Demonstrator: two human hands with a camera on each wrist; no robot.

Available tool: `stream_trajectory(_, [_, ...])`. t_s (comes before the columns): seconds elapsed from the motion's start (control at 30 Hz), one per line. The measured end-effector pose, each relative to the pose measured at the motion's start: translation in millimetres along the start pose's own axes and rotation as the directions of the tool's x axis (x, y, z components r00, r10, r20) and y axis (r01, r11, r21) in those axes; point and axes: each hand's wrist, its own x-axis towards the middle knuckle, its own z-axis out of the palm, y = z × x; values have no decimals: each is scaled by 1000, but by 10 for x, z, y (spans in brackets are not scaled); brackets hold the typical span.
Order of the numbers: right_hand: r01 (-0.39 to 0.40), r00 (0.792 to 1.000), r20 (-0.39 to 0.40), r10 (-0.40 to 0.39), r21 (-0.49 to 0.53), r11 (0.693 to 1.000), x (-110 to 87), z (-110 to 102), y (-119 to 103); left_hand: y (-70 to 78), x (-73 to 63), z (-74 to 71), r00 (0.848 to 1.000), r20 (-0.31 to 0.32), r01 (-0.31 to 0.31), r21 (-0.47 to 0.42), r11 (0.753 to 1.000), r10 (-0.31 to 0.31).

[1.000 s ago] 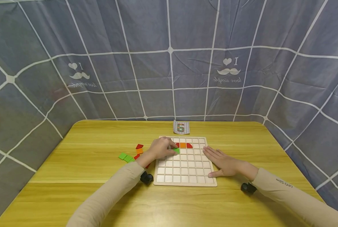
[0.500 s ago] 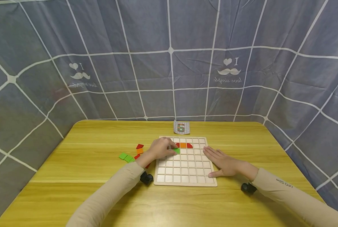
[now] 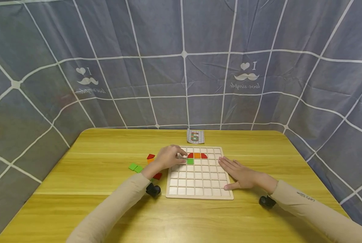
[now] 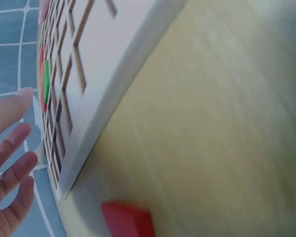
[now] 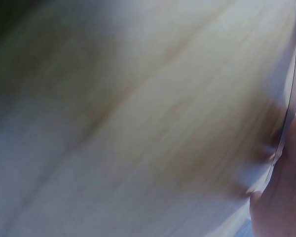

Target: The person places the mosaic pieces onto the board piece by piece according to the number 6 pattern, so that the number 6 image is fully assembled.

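Observation:
A pale wooden grid board [image 3: 203,191] lies on the table. In its upper rows sit a red rounded tile [image 3: 190,155], an orange square tile [image 3: 197,155] and a second red rounded tile [image 3: 204,156]. Directly below the first red one lies a green square tile [image 3: 190,161]. My left hand [image 3: 168,157] hovers over the board's upper left, just left of the green tile, holding nothing. The left wrist view shows its fingers [image 4: 20,165] loosely bent and apart. My right hand [image 3: 241,174] rests with extended fingers on the board's right edge.
Left of the board lie loose tiles: green squares [image 3: 133,166], a red rounded piece [image 3: 151,156], an orange one [image 3: 150,161] and another red one [image 3: 157,176], partly behind the left wrist. A patterned card [image 3: 195,137] lies beyond the board. A grey curtain [image 3: 156,77] hangs behind.
My left hand has let go of the green tile and drawn slightly left, leaving the tile in its square. The right hand stays on the board's edge.

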Motion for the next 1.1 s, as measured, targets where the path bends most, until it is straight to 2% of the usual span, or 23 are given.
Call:
stream_trajectory(0.17, [13,1000,-12,-13,0,1000,-6,4,-6,-78,-80,-93,999,-32,20,8,1000,-20])
stream_trajectory(0.53, [-38,999,37,39,-9,999,14,-15,1,-357,-360,-256,989,-125,84,19,996,-81])
stream_trajectory(0.83, [-35,999,35,36,-18,999,4,-1,12,-496,-607,-327,976,-157,153,-2,988,-151])
stream_trajectory(1.1, [-35,999,22,35,3,999,11,0,2,-605,-753,-379,956,-153,251,-16,968,-250])
